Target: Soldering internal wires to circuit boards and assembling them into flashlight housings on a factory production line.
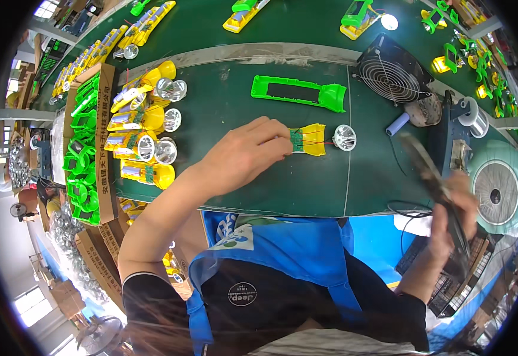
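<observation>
Bright, even light; fisheye-bent, dark-vignetted rim

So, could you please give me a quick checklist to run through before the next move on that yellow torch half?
1. Left hand steadies the yellow torch half: ok.
2. Circuit board seated in it: cannot tell.
3. Reflector lies beside its wide end, wired: ok.
4. Right hand grips the tool: ok, though blurred.
5. Green cover lies apart on the belt: ok.
</observation>
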Tool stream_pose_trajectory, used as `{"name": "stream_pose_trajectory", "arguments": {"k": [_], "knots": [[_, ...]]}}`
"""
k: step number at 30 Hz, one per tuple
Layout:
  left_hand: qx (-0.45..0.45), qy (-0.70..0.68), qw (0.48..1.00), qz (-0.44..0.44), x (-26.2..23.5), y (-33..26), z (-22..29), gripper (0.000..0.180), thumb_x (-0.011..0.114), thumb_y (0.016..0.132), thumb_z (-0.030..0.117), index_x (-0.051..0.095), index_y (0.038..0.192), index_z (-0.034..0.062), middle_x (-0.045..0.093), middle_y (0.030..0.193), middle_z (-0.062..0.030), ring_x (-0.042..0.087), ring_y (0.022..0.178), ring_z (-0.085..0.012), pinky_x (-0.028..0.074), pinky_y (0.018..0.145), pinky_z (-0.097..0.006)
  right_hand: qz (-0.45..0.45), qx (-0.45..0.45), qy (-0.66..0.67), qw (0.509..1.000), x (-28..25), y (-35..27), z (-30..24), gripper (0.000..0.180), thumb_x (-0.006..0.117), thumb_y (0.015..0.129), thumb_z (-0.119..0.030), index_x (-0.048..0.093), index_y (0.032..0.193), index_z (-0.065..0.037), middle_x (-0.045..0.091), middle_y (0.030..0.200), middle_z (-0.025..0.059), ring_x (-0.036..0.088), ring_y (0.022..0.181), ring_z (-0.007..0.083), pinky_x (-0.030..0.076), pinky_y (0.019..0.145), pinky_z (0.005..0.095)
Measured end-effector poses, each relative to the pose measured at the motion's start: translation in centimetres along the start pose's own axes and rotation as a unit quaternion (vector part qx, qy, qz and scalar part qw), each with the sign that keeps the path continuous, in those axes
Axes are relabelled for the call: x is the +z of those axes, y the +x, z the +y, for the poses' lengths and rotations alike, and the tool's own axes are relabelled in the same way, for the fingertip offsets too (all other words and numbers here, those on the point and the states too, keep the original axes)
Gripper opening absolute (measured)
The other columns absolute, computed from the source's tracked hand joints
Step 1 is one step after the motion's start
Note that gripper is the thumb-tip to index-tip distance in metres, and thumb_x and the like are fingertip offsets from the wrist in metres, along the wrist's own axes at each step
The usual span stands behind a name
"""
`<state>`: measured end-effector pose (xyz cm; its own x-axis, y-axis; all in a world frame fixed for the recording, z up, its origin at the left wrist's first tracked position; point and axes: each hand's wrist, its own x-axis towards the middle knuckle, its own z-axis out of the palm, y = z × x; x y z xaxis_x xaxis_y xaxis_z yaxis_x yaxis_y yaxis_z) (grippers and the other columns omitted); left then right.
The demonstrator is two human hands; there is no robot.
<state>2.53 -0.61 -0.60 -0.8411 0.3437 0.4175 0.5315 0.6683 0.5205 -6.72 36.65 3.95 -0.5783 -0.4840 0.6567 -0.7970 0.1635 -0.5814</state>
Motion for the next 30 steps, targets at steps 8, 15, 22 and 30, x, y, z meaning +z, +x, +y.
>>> {"name": "stream_pose_trajectory", "arguments": {"k": [8,15,22,30], "knots": [[-0.235,-0.164,0.958,0.022,2.5,0.4,-1.0,0.012,0.073,0.086,0.000,0.065,0.094,0.0043,0.061,0.084,-0.0059,0.058,0.064,-0.0186,0.048,0.059,-0.032,-0.131,-0.050,-0.303,0.943,-0.7,3.0,-3.9,0.024,0.079,0.083,-0.020,0.064,0.095,-0.007,0.070,0.086,0.0080,0.066,0.079,0.0269,0.044,0.094,0.0506],[-0.127,-0.134,0.982,0.044,2.5,0.3,-1.2,0.014,0.070,0.084,-0.004,0.061,0.092,0.0031,0.057,0.093,-0.0103,0.059,0.077,-0.0272,0.049,0.065,-0.039,-0.003,0.178,0.182,0.967,4.8,-0.9,0.5,0.031,0.073,0.093,-0.028,0.058,0.102,-0.003,0.068,0.092,0.0145,0.065,0.074,0.0202,0.048,0.093,0.0435],[-0.152,0.022,0.988,-0.015,2.5,0.9,0.5,0.019,0.068,0.077,-0.005,0.054,0.089,-0.0001,0.051,0.097,-0.0146,0.056,0.088,-0.0335,0.049,0.078,-0.044,0.022,0.338,0.303,0.891,12.4,-5.1,2.0,0.023,0.071,0.095,-0.013,0.057,0.105,0.002,0.068,0.092,0.0120,0.071,0.080,0.0173,0.056,0.076,0.0298],[-0.179,0.034,0.982,-0.041,2.5,1.6,0.5,0.018,0.067,0.075,-0.005,0.054,0.087,-0.0008,0.051,0.094,-0.0150,0.054,0.085,-0.0332,0.049,0.077,-0.045,-0.013,0.344,0.314,0.885,12.5,-3.4,1.8,0.017,0.071,0.094,-0.008,0.060,0.101,0.002,0.067,0.090,0.0104,0.071,0.078,0.0155,0.056,0.072,0.0277]]}}
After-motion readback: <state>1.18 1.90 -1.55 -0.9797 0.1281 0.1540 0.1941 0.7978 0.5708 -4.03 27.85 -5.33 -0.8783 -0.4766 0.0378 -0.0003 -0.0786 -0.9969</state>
